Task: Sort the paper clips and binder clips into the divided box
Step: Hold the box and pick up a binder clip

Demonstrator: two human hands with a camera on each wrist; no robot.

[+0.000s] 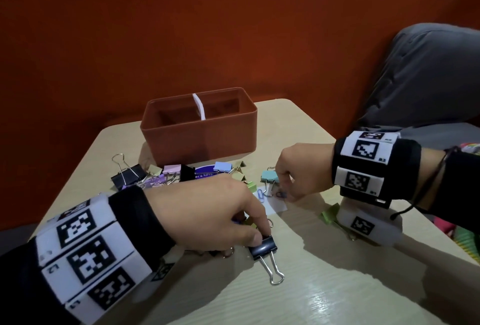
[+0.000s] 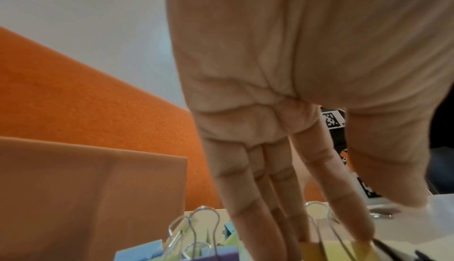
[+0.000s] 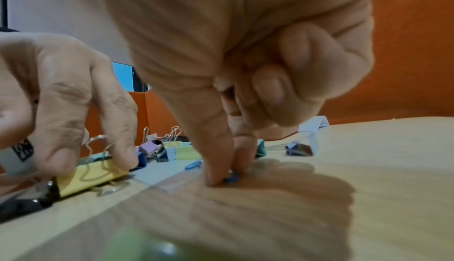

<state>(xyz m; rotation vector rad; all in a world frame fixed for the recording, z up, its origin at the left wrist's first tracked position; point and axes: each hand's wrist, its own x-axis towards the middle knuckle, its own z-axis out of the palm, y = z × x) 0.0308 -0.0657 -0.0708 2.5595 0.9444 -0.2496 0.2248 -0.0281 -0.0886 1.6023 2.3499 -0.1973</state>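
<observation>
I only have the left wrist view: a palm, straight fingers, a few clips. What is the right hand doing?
Observer: The right hand pinches a small blue paper clip against the table with thumb and forefinger.
Operator: What is at my left thumb?
Observer: A black binder clip, wire handles pointing toward you. The left hand has thumb and forefinger at its back; I cannot see a firm grip.
Operator: Anything in the box?
Observer: The box has a white divider. What shows of both compartments looks empty; the floors are hidden.
</observation>
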